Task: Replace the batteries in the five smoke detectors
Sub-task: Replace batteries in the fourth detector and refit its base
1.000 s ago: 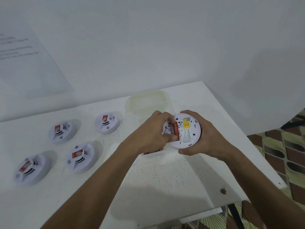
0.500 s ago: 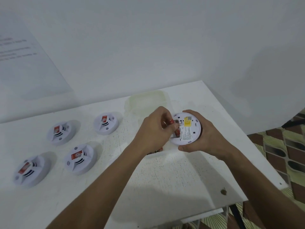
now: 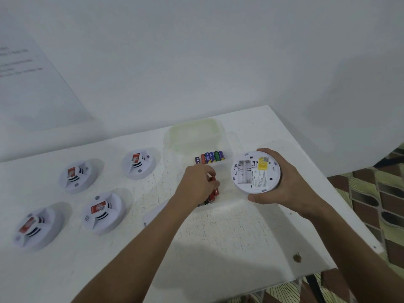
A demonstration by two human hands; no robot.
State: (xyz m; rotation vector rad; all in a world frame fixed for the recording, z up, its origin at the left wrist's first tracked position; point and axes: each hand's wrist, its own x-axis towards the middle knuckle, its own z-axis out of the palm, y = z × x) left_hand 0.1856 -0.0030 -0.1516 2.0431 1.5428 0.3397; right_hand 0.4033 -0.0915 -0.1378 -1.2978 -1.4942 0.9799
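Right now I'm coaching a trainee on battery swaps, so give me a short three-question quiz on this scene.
1. True or false: the battery bay of the smoke detector held in the right hand is empty.
2. How many smoke detectors lie face-up on the table to the left? A) three B) four C) five
3. Fill in: the left hand pinches a ____ battery in its fingers.

Key: 1 true; 2 B, for example the one nearest the camera; 3 red. Loose batteries lie in a row in the clear container behind.
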